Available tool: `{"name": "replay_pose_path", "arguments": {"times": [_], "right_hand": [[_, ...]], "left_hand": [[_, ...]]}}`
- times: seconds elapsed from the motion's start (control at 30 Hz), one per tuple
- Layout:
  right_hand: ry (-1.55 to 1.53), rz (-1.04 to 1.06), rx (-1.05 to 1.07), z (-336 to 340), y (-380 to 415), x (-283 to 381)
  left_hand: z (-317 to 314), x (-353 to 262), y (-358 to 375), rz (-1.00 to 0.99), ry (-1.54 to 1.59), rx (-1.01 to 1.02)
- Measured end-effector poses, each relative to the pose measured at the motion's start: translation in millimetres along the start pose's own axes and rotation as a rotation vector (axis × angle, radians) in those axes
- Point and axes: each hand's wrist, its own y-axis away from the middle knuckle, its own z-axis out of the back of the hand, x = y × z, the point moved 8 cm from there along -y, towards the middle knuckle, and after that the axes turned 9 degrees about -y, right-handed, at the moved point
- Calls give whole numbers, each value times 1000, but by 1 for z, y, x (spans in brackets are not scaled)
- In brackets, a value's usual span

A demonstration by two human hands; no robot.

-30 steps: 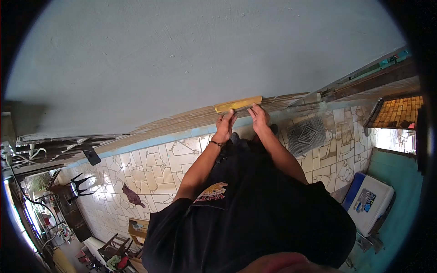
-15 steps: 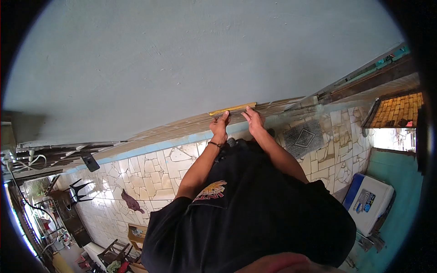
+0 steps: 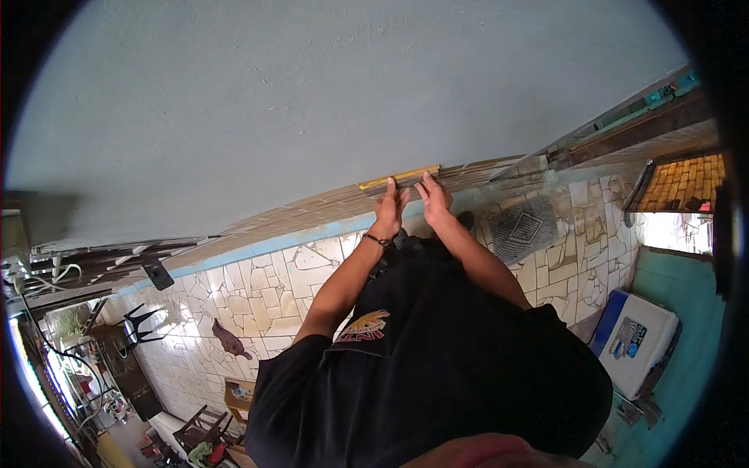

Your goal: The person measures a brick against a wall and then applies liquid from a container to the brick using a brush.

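Observation:
A narrow yellow-edged strip (image 3: 399, 178) lies against the wall, along the top of the brown brick-patterned band. My left hand (image 3: 388, 206) is below its left half, thumb raised to the yellow edge and the other fingers stretched out to the right. At the right half is my right hand (image 3: 434, 196), its outstretched fingertips pressed at the strip's edge. Both palms face the wall, and the hands are close together without overlapping. A dark beaded bracelet (image 3: 376, 239) circles my left wrist. The grey painted wall (image 3: 335, 93) rises above the strip.
The floor (image 3: 265, 288) has pale irregular tiles. A grey patterned mat (image 3: 523, 228) lies to the right, a dark cloth (image 3: 231, 340) to the left. A white and blue cooler (image 3: 636, 343) stands at the lower right. A black stool (image 3: 143, 324) and wooden furniture are at the left.
Both hands have shifted slightly upward along the strip. The left hand's fingers now stretch out more to the right. The strip stays in about the same place on the wall.

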Motion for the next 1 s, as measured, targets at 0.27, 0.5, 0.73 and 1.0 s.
{"name": "replay_pose_path", "arguments": {"times": [0.27, 0.5, 0.73, 1.0], "right_hand": [[-8, -24, 6, -11, 21, -10], [51, -14, 39, -16, 19, -11], [126, -20, 34, -23, 14, -6], [144, 15, 62, -25, 17, -4]], "left_hand": [[-1, -2, -6, -123, -114, 9], [-2, -6, -10, -149, -86, 58], [-9, -17, -7, -192, -98, 15], [-13, -15, -10, -196, -47, 105]]}}
